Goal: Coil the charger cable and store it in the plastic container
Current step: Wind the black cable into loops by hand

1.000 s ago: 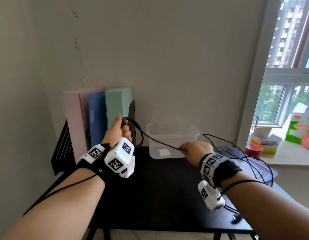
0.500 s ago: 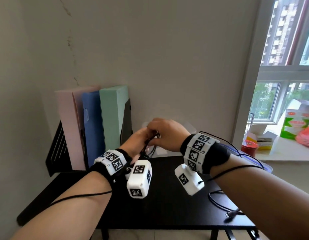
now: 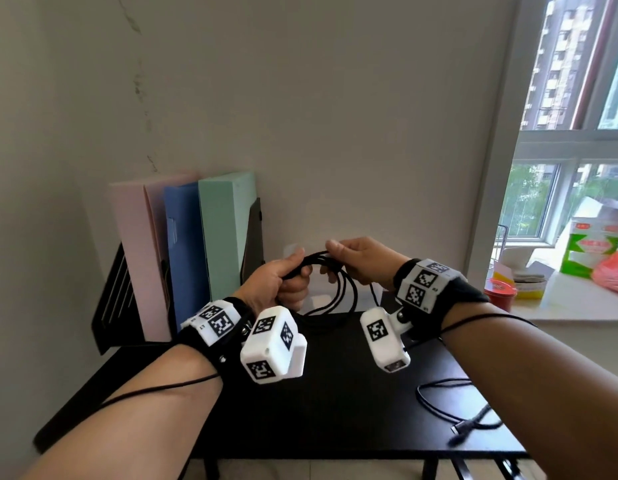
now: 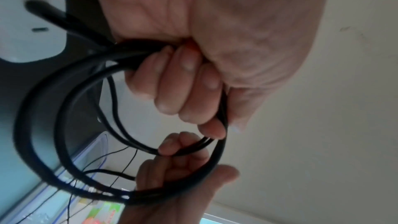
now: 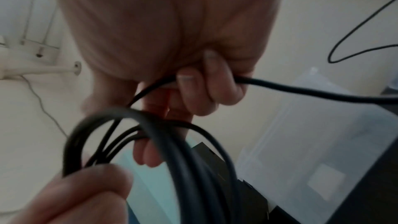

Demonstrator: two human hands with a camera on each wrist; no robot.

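The left hand (image 3: 283, 285) is curled round a bundle of black loops of the cable (image 3: 338, 292), fingers wrapped over the gathered strands at the top of the coil, which hangs above the table (image 3: 335, 393) in front of the folders (image 3: 196, 244). The right hand (image 3: 359, 261) pinches a single strand between thumb and fingers just beside the left, feeding it toward the bundle; the right wrist view shows that strand running out of its fingers (image 5: 193, 88) and away to the right. The rest of the cable is not yet coiled: a slack length lies on the table near the right forearm, ending in a plug (image 3: 461, 429). The container (image 5: 318, 159) stands on the table behind the hands, mostly hidden in the head view, and appears to hold no cable so far. So the step in hand looks like adding another turn. To do it well, the right hand should probably lay each new loop at the same size as those already held, letting the strand roll slightly between the fingertips so it does not twist, while the left opens only enough to take the turn in. Drawing slack gently would keep the plug from snagging on the table edge
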